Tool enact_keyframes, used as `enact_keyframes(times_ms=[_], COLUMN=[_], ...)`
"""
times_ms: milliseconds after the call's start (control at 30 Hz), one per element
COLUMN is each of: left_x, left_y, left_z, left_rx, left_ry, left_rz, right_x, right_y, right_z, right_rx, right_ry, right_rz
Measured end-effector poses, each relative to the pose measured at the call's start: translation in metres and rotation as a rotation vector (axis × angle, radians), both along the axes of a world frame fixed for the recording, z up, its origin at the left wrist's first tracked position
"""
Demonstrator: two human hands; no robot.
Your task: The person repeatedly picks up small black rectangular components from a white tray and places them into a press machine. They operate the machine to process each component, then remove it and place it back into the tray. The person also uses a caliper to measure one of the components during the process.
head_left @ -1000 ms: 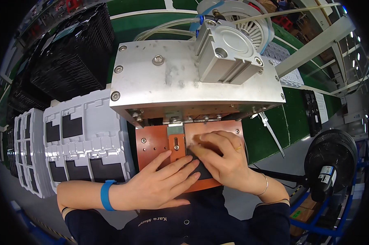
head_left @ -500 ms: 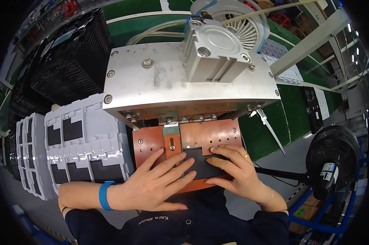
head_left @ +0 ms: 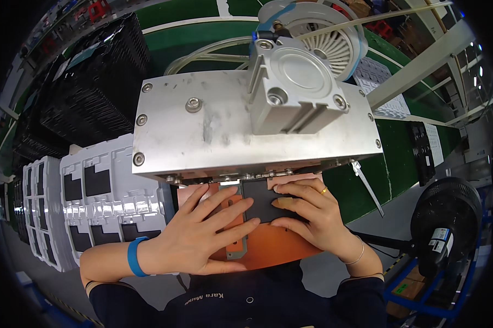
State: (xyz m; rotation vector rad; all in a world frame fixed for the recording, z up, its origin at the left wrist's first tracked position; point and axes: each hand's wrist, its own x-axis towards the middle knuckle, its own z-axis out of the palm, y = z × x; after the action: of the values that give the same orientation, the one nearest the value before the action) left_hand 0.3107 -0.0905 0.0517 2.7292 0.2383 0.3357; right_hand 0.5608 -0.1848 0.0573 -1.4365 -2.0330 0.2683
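Though the black sheet [head_left: 261, 197] seems placed before the press [head_left: 213, 131], the left hand [head_left: 200, 238], fingers spread, and right hand [head_left: 313, 216], fingers bent, aren't off it.

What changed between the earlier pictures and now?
The flat black notched piece slid forward across the flat orange plate, toward the boxy silver metal machine. The right hand, first pinched, now spreads at the piece's right end. The left hand stays by its left edge; the white plastic tray looks unchanged.

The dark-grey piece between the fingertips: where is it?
In the head view, the dark-grey piece lies just right of centre on the orange fixture, between left hand and right hand fingertips, by the metal housing's front edge.
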Motion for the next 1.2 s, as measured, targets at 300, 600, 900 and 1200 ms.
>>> enact_keyframes(times_ms=[300, 600, 900, 1200], left_x=[0.001, 0.000, 0.000, -0.002], left_y=[-0.001, -0.001, -0.002, -0.004], left_z=[0.002, 0.000, 0.003, 0.002], left_rx=[-0.025, -0.051, -0.009, -0.016], left_ry=[0.015, 0.004, 0.008, -0.164], left_rz=[0.008, 0.011, 0.021, 0.049], right_x=[-0.001, -0.001, -0.002, -0.001], right_y=[0.000, -0.001, 0.000, 0.000], right_z=[0.001, 0.002, 0.002, 0.022], right_rx=[-0.013, -0.030, -0.082, -0.337], right_ry=[-0.036, -0.047, -0.042, 0.234], right_rz=[-0.003, -0.009, 0.001, 0.027])
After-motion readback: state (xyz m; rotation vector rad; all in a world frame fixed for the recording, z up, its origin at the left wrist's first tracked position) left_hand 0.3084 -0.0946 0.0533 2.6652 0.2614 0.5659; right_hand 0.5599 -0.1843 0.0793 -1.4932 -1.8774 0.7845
